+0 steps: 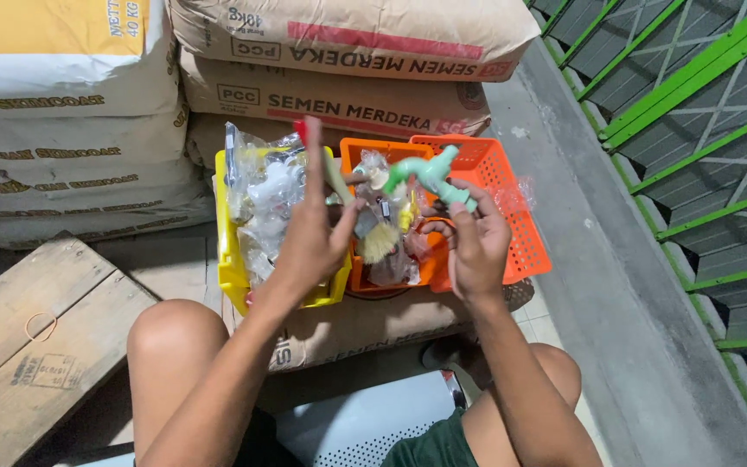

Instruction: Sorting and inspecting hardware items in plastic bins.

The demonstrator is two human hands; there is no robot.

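Note:
My right hand grips a pale green plastic tap, raised above the orange baskets. My left hand is lifted in front of the yellow basket, fingers partly spread, pinching a small paintbrush with a tan handle and pale bristles near the thumb. The two hands are close together, the tap's end near the brush handle. Both baskets sit on a brown sack in front of my knees.
The yellow basket holds clear plastic bags of fittings. Two orange mesh baskets stand beside it with more bagged parts. Stacked cement sacks rise behind. A wooden pallet lies at the left, a green metal railing at the right.

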